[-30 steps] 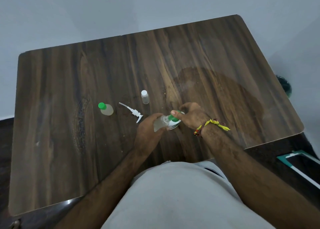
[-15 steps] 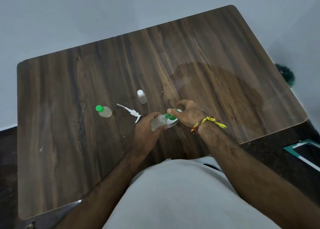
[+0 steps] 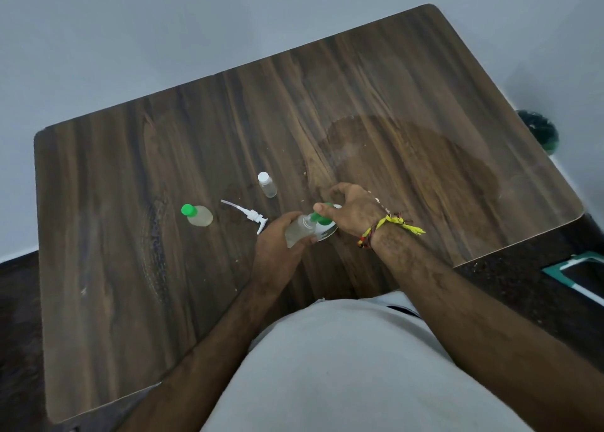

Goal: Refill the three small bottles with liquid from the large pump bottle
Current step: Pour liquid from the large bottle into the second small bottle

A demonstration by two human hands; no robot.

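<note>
Small bottle (image 3: 299, 232) gripped in left hand (image 3: 277, 245); right hand (image 3: 351, 211) pinching green cap (image 3: 318, 217).

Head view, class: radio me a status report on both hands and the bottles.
Left hand grips clear bottle, tilted. Right hand holds green-capped small bottle at its mouth. Pump head lying loose on table; two small bottles stand beyond, nothing blocking.

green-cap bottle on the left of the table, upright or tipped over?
Tipped over. The green-cap bottle lies on its side on the table, cap pointing left, untouched by either hand.
</note>
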